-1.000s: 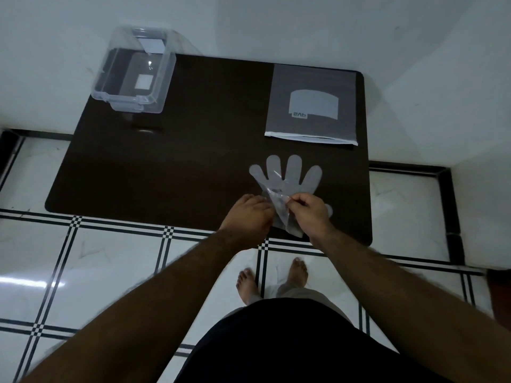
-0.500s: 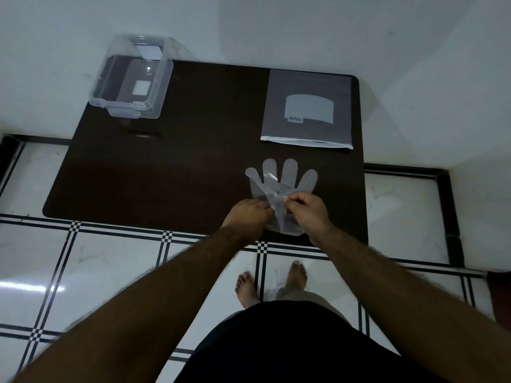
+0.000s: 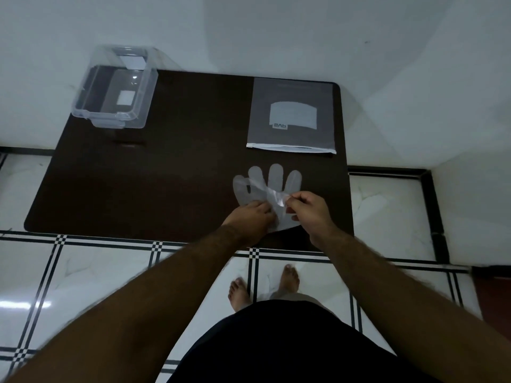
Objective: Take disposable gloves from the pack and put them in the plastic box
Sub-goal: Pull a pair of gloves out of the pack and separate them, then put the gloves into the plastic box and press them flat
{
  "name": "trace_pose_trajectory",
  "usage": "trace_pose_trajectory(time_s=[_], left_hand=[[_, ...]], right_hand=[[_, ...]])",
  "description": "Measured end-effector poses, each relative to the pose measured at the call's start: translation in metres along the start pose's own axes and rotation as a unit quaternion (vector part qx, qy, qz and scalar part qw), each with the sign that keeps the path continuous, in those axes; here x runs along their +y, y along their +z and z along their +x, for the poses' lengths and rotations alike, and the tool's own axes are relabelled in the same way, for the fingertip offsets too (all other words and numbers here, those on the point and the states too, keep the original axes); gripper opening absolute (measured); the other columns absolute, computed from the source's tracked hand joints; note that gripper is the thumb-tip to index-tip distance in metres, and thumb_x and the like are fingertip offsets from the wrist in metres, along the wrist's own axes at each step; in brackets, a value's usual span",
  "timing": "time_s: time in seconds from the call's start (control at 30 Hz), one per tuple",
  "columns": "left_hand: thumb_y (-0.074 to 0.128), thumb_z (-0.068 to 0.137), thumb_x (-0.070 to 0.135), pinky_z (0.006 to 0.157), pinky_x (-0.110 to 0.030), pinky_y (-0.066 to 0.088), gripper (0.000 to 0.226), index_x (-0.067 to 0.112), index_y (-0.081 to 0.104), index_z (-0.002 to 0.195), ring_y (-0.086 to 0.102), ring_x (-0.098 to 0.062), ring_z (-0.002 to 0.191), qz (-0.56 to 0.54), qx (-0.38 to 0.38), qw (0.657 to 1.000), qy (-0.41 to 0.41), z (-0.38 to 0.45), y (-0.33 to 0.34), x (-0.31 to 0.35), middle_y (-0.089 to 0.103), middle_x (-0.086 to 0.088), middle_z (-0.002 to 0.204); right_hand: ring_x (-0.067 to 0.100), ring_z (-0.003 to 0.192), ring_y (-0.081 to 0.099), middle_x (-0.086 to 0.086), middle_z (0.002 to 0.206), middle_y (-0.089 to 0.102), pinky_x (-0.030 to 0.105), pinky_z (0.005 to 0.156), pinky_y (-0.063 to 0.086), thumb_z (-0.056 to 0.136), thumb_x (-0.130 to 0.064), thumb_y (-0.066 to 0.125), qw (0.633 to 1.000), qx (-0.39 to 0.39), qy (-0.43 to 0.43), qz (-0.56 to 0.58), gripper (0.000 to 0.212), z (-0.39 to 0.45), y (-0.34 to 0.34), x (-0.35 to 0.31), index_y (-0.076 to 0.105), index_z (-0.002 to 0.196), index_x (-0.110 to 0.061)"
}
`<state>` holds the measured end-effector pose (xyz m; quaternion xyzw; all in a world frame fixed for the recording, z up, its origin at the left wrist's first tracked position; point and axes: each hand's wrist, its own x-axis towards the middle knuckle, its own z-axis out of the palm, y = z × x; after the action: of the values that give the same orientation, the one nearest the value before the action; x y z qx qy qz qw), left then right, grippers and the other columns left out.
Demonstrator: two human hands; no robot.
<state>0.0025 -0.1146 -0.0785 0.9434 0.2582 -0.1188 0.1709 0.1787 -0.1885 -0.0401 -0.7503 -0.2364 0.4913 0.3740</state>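
The glove lies flat at the counter near edge, long axis pointing away toward the pack. Right hand fingers pinch its film; left hand presses its cuff. The plastic box stands far left, nearer the left hand.

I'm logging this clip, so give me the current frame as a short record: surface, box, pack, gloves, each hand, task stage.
surface: dark table against a white wall
box: clear plastic box, far left corner, lid off, no gloves seen inside
pack: grey glove pack, far right, lying flat
gloves: translucent gloves on the near right of the table
left hand: pressing down on the cuff end
right hand: fingers pinching a thin layer, lifting it
task stage: separating a glove; none boxed yet
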Motion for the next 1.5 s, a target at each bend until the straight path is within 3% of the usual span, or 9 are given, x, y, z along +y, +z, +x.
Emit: trace_pose_trajectory(time_s=[0.4, 0.8, 0.93, 1.03, 1.1, 1.17, 1.27, 1.4, 1.5], left_hand=[[0.061, 0.105, 0.042, 0.113, -0.052, 0.052, 0.047, 0.029, 0.055, 0.15, 0.048, -0.032, 0.144, 0.023, -0.059, 0.998, 0.003, 0.004, 0.006, -0.004, 0.053, -0.005, 0.154], [0.061, 0.105, 0.04, 0.113, -0.055, 0.051, 0.047, 0.029, 0.054, 0.149, 0.047, -0.032, 0.144, 0.021, -0.093, 0.995, -0.016, 0.01, -0.002, 0.001, 0.053, -0.004, 0.152], [0.063, 0.102, 0.04, 0.112, -0.055, 0.05, 0.043, 0.027, 0.059, 0.144, 0.051, -0.03, 0.139, -0.004, -0.11, 0.993, -0.039, 0.016, -0.01, 0.001, 0.057, -0.005, 0.146], [0.06, 0.103, 0.04, 0.094, -0.04, 0.055, 0.026, 0.025, 0.068, 0.123, 0.066, -0.024, 0.119, -0.095, -0.08, 0.989, -0.085, 0.024, -0.024, 0.0, 0.068, -0.001, 0.117], [0.062, 0.104, 0.037, 0.084, -0.032, 0.054, 0.021, 0.025, 0.07, 0.119, 0.07, -0.018, 0.107, -0.204, -0.033, 0.967, -0.147, 0.031, -0.038, -0.003, 0.069, 0.003, 0.108], [0.068, 0.103, 0.034, 0.092, -0.034, 0.058, 0.035, 0.025, 0.066, 0.137, 0.069, -0.014, 0.113, -0.294, 0.045, 0.937, -0.184, 0.038, -0.061, -0.007, 0.071, 0.001, 0.124], [0.084, 0.092, 0.022, 0.109, -0.034, 0.054, 0.074, 0.026, 0.049, 0.157, 0.059, -0.016, 0.136, -0.403, 0.174, 0.887, -0.14, 0.051, -0.109, -0.009, 0.06, -0.001, 0.151], [0.089, 0.082, 0.004, 0.109, -0.034, 0.056, 0.102, 0.029, 0.035, 0.165, 0.052, -0.016, 0.142, -0.542, 0.11, 0.833, -0.019, 0.07, -0.187, -0.008, 0.046, 0.0, 0.163], [0.088, 0.078, 0.0, 0.116, -0.046, 0.05, 0.081, 0.016, 0.055, 0.15, 0.06, -0.022, 0.138, -0.585, -0.002, 0.809, 0.056, 0.077, -0.23, -0.011, 0.065, -0.004, 0.147]], right_hand=[[0.02, 0.097, 0.071, 0.005, 0.106, 0.075, 0.034, 0.081, 0.06, 0.104, -0.017, 0.067, 0.995, 0.072, 0.009, 0.075, 0.008, 0.003, -0.041, -0.023, 0.074, 0.104, -0.017], [0.028, 0.115, 0.075, 0.01, 0.121, 0.077, 0.045, 0.101, 0.061, 0.105, -0.022, 0.066, 0.977, 0.085, -0.008, 0.196, 0.019, 0.019, -0.098, -0.052, 0.071, 0.12, -0.013], [0.03, 0.117, 0.074, 0.012, 0.122, 0.077, 0.047, 0.102, 0.061, 0.105, -0.02, 0.066, 0.977, 0.074, -0.026, 0.2, 0.02, 0.019, -0.105, -0.076, 0.071, 0.121, -0.01], [0.03, 0.119, 0.071, 0.013, 0.126, 0.074, 0.048, 0.103, 0.06, 0.105, -0.022, 0.066, 0.981, 0.058, -0.044, 0.177, 0.022, 0.017, -0.108, -0.095, 0.072, 0.122, -0.011], [0.03, 0.12, 0.07, 0.013, 0.128, 0.071, 0.044, 0.098, 0.062, 0.105, -0.022, 0.065, 0.986, 0.032, -0.053, 0.154, 0.024, 0.016, -0.111, -0.106, 0.071, 0.125, -0.01], [0.034, 0.122, 0.068, 0.016, 0.13, 0.069, 0.042, 0.093, 0.063, 0.105, -0.021, 0.066, 0.99, -0.009, -0.058, 0.127, 0.024, 0.017, -0.116, -0.117, 0.07, 0.124, -0.008], [0.037, 0.121, 0.067, 0.017, 0.128, 0.07, 0.044, 0.093, 0.061, 0.104, -0.022, 0.067, 0.994, -0.071, -0.068, 0.051, 0.015, 0.016, -0.123, -0.139, 0.073, 0.113, -0.012], [0.032, 0.108, 0.073, 0.008, 0.11, 0.079, 0.044, 0.089, 0.063, 0.103, -0.022, 0.068, 0.979, -0.178, -0.092, -0.036, 0.011, 0.01, -0.128, -0.181, 0.075, 0.107, -0.013], [0.029, 0.101, 0.076, 0.011, 0.11, 0.081, 0.038, 0.081, 0.062, 0.102, -0.019, 0.069, 0.96, -0.238, -0.11, -0.096, 0.012, 0.003, -0.131, -0.212, 0.075, 0.11, -0.012]])
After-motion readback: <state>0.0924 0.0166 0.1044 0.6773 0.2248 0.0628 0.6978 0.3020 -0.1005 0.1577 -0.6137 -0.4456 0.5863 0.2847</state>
